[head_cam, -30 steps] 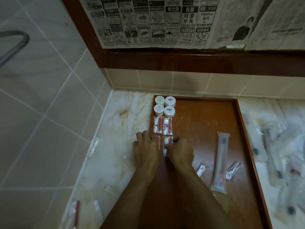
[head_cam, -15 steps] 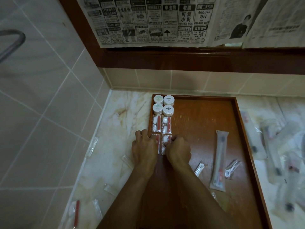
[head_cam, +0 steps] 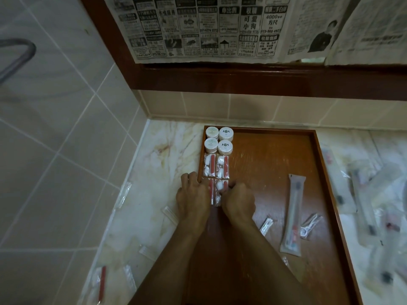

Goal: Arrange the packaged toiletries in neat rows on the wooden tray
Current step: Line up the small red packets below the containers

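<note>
A wooden tray (head_cam: 275,150) lies on the marble counter. In its far left corner stand several round white jars (head_cam: 218,140) in two columns. Just below them lie two clear packets with red sticks and cotton (head_cam: 217,166). Two more such packets (head_cam: 215,192) sit side by side under those. My left hand (head_cam: 192,197) rests on the left one, over the tray's left rim. My right hand (head_cam: 237,200) presses the right one. A long toothbrush packet (head_cam: 293,214) lies loose on the tray's right half, with small sachets (head_cam: 266,225) beside it.
Several loose clear packets (head_cam: 363,199) are scattered on the counter right of the tray. More small packets (head_cam: 100,282) lie on the counter to the left. Tiled walls stand at left and behind, with a dark wooden frame (head_cam: 242,80) covered in newspaper.
Both hands have stayed on the lower pair of packets, shifting them slightly up against the pair above. The view has shifted a little.
</note>
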